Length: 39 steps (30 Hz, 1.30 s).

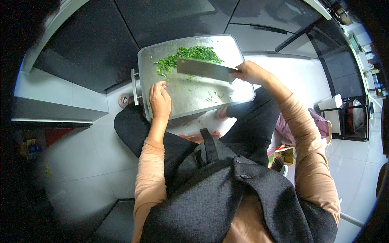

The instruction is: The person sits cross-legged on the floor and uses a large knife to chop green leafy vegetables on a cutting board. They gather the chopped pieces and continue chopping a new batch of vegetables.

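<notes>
A metal cutting board (179,104) with a grey rim lies before me above my knees. Chopped green leaves (199,53) form a heap on its far half, and smaller scraps are strewn nearer to me. My right hand (250,72) grips the handle of a cleaver (203,69). Its broad blade points left, over the near edge of the heap. At the board's left side is my left hand (160,101), with its fingers curled together and no object visible in them. Whether the blade touches the board cannot be told.
Dark glossy cabinets (179,21) stand beyond the board. A metal bar handle (134,86) sticks out at its left. To my right are a purple bag (320,124), a brush (278,164) and a black rack (360,120). Part of a red object (197,138) shows between my legs.
</notes>
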Tool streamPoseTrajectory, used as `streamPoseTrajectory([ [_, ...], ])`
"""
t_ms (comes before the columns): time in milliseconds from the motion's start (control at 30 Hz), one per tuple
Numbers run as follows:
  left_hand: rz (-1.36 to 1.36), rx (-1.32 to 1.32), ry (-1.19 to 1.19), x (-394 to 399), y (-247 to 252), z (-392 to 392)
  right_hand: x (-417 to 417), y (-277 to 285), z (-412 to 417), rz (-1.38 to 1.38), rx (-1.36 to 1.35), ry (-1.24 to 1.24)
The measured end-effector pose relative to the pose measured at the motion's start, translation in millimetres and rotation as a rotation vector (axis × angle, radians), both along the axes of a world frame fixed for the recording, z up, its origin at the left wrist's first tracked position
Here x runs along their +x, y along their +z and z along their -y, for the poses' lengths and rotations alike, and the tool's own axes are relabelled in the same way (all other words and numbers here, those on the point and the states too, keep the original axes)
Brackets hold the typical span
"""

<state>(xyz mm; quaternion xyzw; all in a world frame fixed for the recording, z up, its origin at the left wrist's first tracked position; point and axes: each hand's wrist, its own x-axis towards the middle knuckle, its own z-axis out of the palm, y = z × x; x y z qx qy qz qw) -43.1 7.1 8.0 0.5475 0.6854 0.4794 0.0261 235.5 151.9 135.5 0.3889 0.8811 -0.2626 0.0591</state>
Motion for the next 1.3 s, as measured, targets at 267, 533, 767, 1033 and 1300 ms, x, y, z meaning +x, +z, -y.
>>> streamPoseTrajectory([
  [267,0.041,-0.033,-0.015,5,4,2,35,-20,0,0.043,-0.187,0.060],
  [533,-0.038,-0.088,-0.009,6,7,-1,13,-27,-68,0.074,-0.144,-0.130],
  [767,-0.059,-0.095,0.005,7,7,3,4,-8,-54,-0.010,0.019,0.010],
  [1033,-0.222,-0.006,-0.060,5,2,-1,-8,-11,7,0.115,-0.362,-0.114],
  [1300,-0.418,-0.165,-0.407,36,14,15,19,-30,12,-0.199,-0.427,-0.399],
])
